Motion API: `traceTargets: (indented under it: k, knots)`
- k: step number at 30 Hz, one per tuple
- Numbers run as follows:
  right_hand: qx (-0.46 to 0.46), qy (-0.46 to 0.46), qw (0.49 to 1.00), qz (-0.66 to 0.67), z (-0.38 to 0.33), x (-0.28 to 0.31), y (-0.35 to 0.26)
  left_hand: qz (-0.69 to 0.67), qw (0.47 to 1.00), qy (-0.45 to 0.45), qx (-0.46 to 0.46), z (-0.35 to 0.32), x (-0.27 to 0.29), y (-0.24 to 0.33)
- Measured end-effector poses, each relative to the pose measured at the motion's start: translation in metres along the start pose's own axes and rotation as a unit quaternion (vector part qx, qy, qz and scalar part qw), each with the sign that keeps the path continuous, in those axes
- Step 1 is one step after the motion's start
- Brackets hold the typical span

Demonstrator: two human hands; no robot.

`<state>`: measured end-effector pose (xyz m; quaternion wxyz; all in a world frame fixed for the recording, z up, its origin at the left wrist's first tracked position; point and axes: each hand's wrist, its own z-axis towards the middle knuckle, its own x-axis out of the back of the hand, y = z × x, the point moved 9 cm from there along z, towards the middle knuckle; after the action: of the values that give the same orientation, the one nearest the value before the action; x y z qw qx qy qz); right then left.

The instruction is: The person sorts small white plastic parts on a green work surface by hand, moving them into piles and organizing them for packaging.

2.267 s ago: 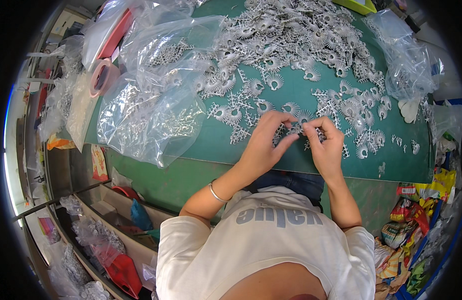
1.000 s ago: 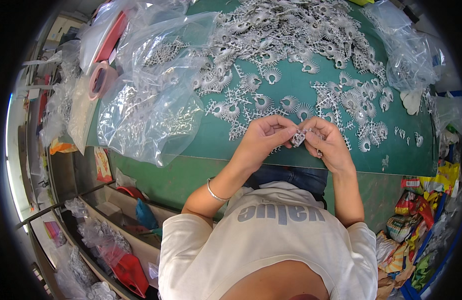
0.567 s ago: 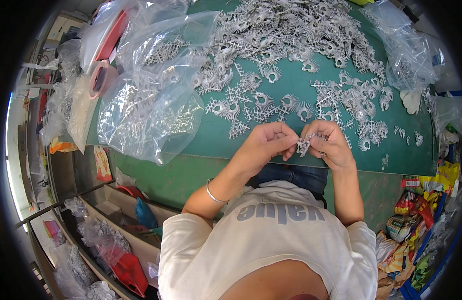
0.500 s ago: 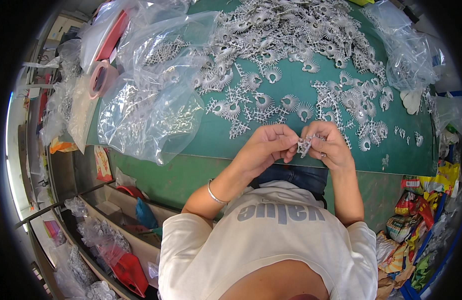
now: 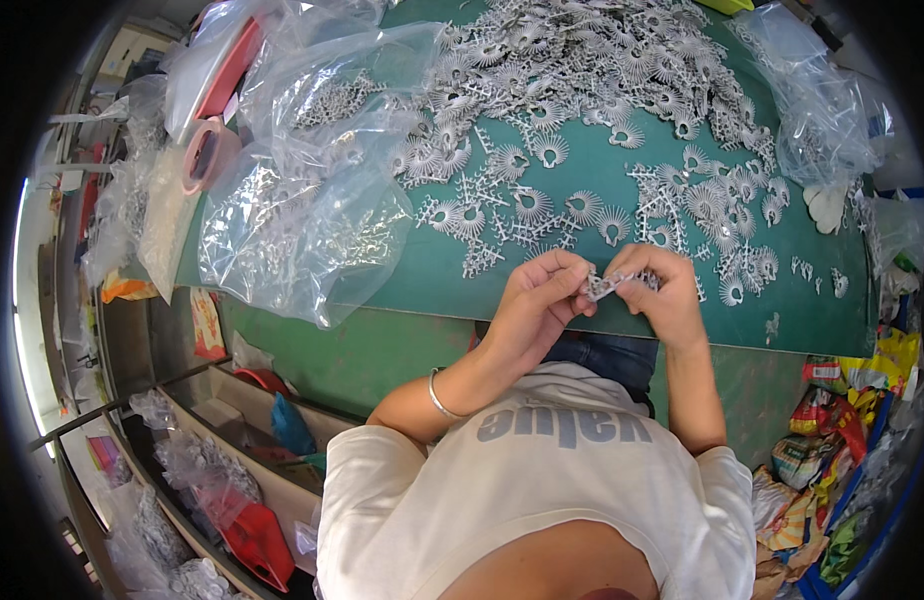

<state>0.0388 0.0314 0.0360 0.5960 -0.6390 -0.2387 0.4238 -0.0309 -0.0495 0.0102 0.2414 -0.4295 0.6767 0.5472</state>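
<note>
Between my two hands, just above the near edge of the green table (image 5: 442,285), is a small grey branched piece (image 5: 604,285). My left hand (image 5: 537,305) pinches its left end between thumb and fingertips. Closed round its other side is my right hand (image 5: 664,290), the fingers curled and partly hiding it. Right beyond my hands lie loose grey fan-shaped pieces (image 5: 613,225) and branched sprigs (image 5: 479,255). Another cluster of grey pieces (image 5: 717,205) spreads past my right hand.
A large heap of grey pieces (image 5: 582,60) covers the table's far side. Clear plastic bags (image 5: 302,230) holding small parts lie at left, near a pink tape roll (image 5: 211,155). Another plastic bag (image 5: 822,110) is at far right. Colourful packets (image 5: 822,415) are piled beside the table's right end.
My hands have shifted slightly and the held piece has turned, showing flatter between my fingers. My left wrist has moved a little to the right.
</note>
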Motion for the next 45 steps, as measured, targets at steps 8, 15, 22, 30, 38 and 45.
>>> traceTargets:
  k: [8,15,22,30,38,45]
  knots:
    - [-0.101,0.003,0.961,0.259,-0.002,-0.003,0.022,0.167,0.983,0.024,-0.070,-0.002,0.002,0.015]
    - [-0.168,0.008,0.943,0.287,-0.007,0.001,0.024,0.245,0.947,0.044,-0.201,-0.012,-0.011,0.038]
    - [-0.062,0.068,0.992,-0.091,-0.005,0.013,-0.015,0.272,0.936,0.082,-0.207,-0.017,-0.006,0.043]
    - [-0.121,0.119,0.985,0.003,-0.009,0.019,0.001,0.003,0.999,0.047,-0.004,0.001,0.014,0.009]
    - [-0.020,0.063,0.996,-0.067,-0.010,0.013,-0.021,-0.210,0.961,-0.016,0.179,0.001,0.010,-0.046]
    - [-0.063,0.121,0.976,0.170,-0.041,0.050,-0.020,0.075,0.992,0.096,0.011,0.004,0.006,-0.025]
